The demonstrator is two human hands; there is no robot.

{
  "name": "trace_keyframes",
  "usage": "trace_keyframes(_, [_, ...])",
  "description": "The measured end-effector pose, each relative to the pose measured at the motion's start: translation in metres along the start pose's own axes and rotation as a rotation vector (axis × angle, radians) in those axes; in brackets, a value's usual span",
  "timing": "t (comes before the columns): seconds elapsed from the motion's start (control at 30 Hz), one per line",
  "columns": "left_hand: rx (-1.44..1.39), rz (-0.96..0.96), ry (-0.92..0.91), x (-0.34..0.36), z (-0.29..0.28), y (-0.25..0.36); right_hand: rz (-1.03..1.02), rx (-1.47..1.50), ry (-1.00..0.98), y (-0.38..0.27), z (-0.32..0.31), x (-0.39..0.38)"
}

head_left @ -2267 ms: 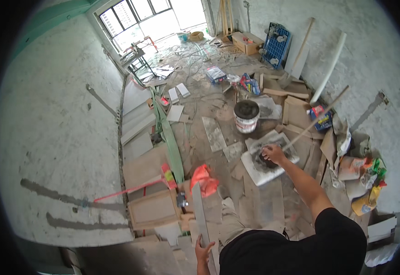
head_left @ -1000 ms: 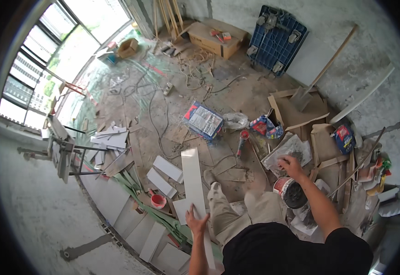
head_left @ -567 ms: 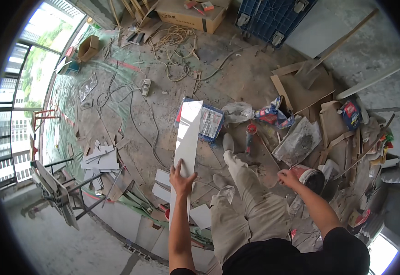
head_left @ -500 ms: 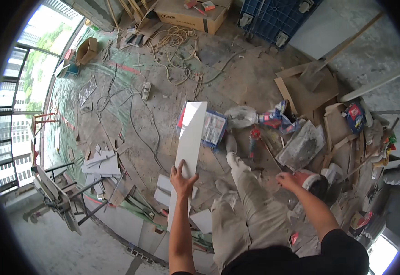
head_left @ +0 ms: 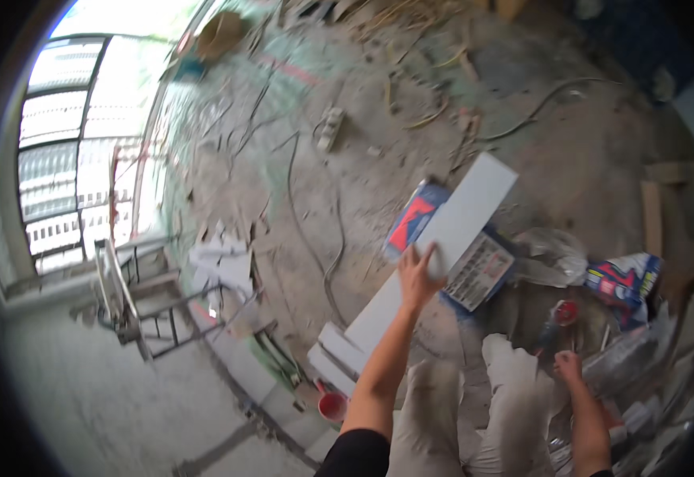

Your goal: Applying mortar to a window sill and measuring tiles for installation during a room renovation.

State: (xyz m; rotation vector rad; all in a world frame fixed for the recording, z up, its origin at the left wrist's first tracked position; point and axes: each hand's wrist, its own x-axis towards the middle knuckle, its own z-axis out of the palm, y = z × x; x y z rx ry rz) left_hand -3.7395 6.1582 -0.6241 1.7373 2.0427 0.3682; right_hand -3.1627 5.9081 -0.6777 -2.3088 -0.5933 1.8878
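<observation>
My left hand [head_left: 421, 280] grips a long white tile strip [head_left: 470, 199], its fingers spread across the strip's surface. The strip slants from the lower left to the upper right, over a blue and red package [head_left: 482, 274] on the floor. To the right, my right hand [head_left: 568, 366] is closed in front of my knee; whatever its fingers hold, if anything, cannot be made out. Just beyond that hand is a tool with a round red end [head_left: 563, 312], blurred. More white strips [head_left: 339, 350] lie by the lower end of the held one.
Loose cables [head_left: 293, 183] and a power strip [head_left: 331, 129] lie on the dusty floor. Broken white pieces [head_left: 223, 262] and a metal-framed stand [head_left: 136, 306] are at left. A red cup [head_left: 332, 406] sits near my left forearm. Clear plastic [head_left: 550, 256] and a crumpled bag [head_left: 625, 286] lie right.
My view has shifted and come lower and closer to the floor. The strip has turned to slant rightward, with my left hand still on it. My right hand has come closer to my knee.
</observation>
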Motion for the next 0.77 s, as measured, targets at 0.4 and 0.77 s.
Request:
trace_keyframes(0.4, [0.01,0.188,0.103,-0.013,0.061,-0.059,-0.121,-0.499,0.527,0.019,0.114,0.077])
trace_keyframes(0.77, [-0.214,0.123,0.075,-0.044,-0.027,-0.106,-0.133,-0.385,0.558,0.029,0.103,0.042])
